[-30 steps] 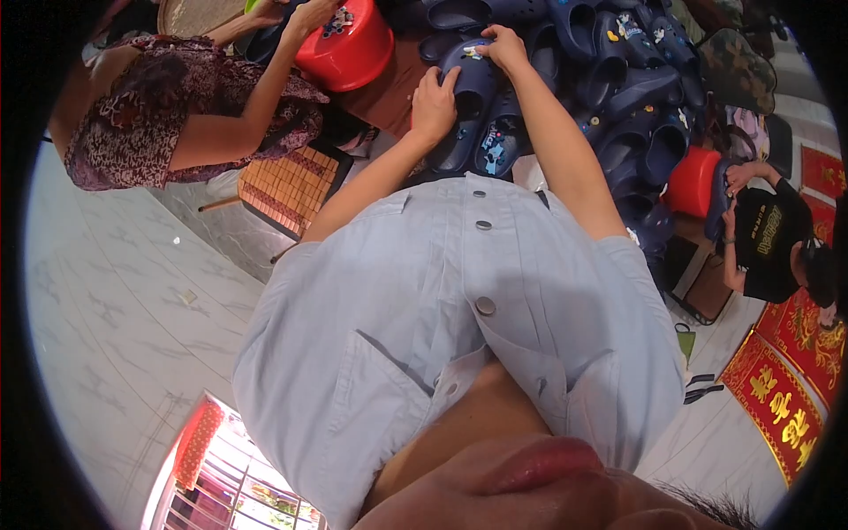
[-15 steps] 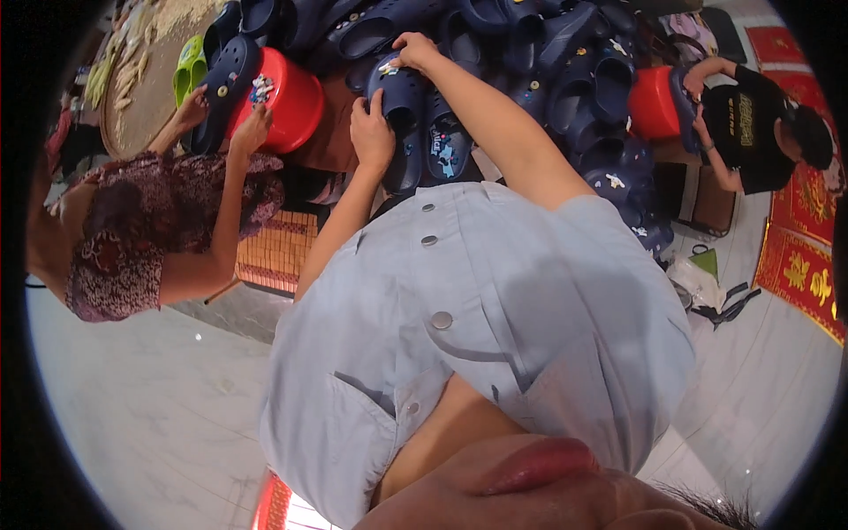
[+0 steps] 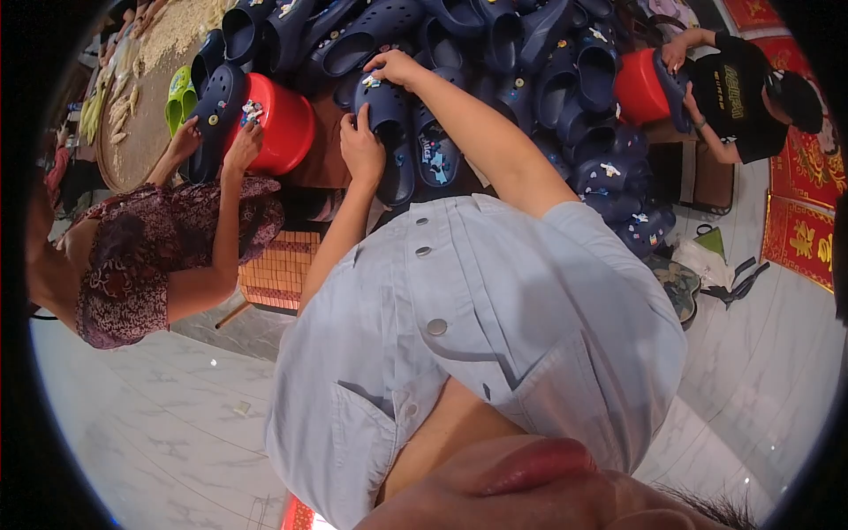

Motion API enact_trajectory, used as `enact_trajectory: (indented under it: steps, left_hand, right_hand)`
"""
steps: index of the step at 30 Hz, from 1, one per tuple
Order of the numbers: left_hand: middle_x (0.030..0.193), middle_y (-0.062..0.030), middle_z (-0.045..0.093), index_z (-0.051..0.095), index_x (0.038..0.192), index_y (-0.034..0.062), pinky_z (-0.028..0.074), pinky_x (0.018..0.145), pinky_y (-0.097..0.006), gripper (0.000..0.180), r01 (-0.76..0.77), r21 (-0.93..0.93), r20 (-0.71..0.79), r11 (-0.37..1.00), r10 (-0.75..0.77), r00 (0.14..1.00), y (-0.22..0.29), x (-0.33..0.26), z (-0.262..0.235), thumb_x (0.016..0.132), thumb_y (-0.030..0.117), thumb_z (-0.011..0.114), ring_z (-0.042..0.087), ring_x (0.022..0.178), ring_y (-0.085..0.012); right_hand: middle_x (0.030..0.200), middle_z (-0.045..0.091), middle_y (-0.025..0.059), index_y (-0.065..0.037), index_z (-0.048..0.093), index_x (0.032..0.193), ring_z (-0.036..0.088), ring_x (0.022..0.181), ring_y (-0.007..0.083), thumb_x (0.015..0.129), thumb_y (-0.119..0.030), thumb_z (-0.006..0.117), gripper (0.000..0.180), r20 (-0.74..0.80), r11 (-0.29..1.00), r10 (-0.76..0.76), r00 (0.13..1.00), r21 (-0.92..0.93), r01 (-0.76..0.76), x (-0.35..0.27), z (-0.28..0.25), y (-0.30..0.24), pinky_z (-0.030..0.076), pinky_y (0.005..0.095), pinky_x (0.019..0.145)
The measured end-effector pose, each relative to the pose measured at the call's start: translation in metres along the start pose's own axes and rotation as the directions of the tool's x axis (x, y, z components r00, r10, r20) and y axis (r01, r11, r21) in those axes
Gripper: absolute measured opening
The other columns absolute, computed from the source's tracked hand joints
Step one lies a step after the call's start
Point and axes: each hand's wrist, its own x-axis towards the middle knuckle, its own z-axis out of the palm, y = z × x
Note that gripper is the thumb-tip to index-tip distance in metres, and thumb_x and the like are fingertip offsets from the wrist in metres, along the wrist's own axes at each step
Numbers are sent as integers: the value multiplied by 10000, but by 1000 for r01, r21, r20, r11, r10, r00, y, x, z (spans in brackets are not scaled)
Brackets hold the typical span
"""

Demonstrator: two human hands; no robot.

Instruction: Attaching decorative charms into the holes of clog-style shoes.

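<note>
A navy clog [image 3: 386,105] lies in front of me, toe pointing away, with a small white charm [image 3: 371,80] on its toe. My left hand [image 3: 361,152] grips the clog's left side, thumb and forefinger against its edge. My right hand [image 3: 396,68] is closed over the toe, its fingertips by the white charm; what lies under the fingers is hidden. Just right of this clog sits a second navy clog [image 3: 429,119] with a large light-blue charm [image 3: 435,157] inside its heel end.
Navy clogs [image 3: 495,35] are heaped beyond my hands and to the right. At left, a person holds a navy clog [image 3: 218,110] by a red bucket [image 3: 283,124]; green clogs [image 3: 180,100] and a round tray [image 3: 132,163] stand beyond. Another person works beside a red container [image 3: 638,87] at right.
The view has shifted slightly, so most things sit a little lower or to the left. Both my hands stay on the same clog, the right one still at its toe.
</note>
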Motion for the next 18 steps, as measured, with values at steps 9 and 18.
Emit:
enact_trajectory:
  steps: [9,18]
  left_hand:
    - [1158,-207,491,512,1262,101,449,868,-431,573,-9,12,-16,1000,9,1000,1,-1,-1,712,-31,604,529,1050,-379]
    - [1165,-211,492,518,1258,107,447,870,-426,575,0,-13,-11,1000,0,1000,4,1,-2,708,-41,600,529,1047,-377]
  right_hand:
    - [1041,676,103,-137,709,1013,621,994,246,720,-130,755,297,-106,980,-29,994,-198,8,-3,5,-4,465,344,890]
    - [1078,666,95,-158,681,1053,605,1053,285,700,-157,769,364,-143,921,20,990,-382,-74,7,7,-11,461,380,924]
